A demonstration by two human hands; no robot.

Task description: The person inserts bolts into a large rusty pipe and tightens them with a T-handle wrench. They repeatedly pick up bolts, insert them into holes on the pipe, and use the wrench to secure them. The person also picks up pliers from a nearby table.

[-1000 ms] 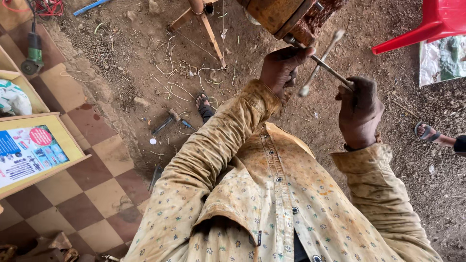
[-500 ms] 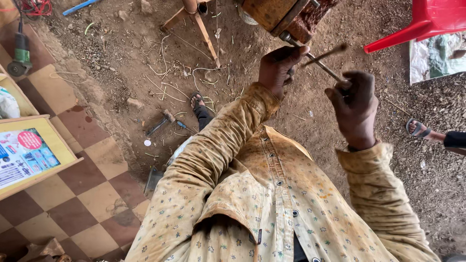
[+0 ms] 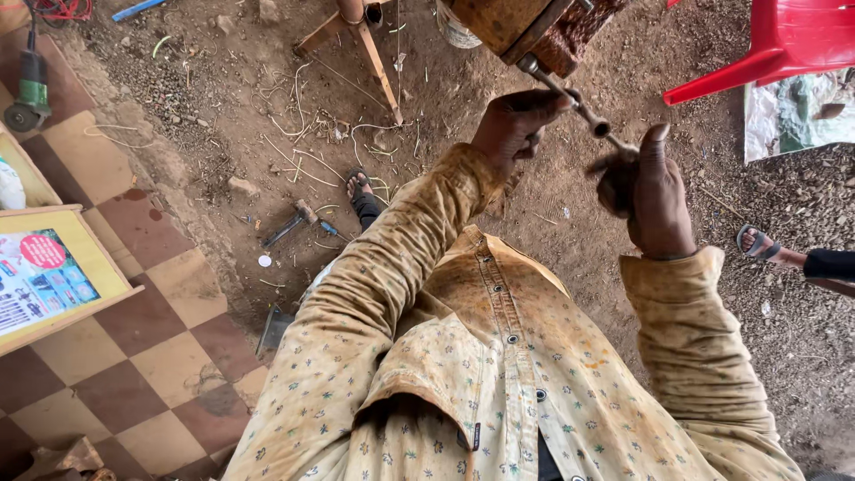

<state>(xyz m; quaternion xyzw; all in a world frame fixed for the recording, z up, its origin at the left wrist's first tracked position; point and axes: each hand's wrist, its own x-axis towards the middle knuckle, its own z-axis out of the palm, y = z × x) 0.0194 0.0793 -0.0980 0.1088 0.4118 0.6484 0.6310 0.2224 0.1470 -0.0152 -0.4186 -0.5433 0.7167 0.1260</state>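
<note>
Hands: left hand (image 3: 517,129) and right hand (image 3: 646,191) grip metal rod (image 3: 579,105), top cropped.

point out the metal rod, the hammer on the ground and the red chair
metal rod (image 3: 579,105), head view, mid-shaft between the hands
hammer (image 3: 289,227), head view, middle of its handle
red chair (image 3: 784,40), head view, seat edge

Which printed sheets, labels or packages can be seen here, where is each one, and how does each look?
Printed sheet: lies in a yellow wooden tray at the left edge, on the checkered floor; rectangular, pale blue and white with a red round patch.
Printed plastic sheet or bag: on the dirt at the upper right, under the red plastic chair; whitish with green and grey picture areas.
White item: left edge, above the tray; cut off, kind unclear.
</note>
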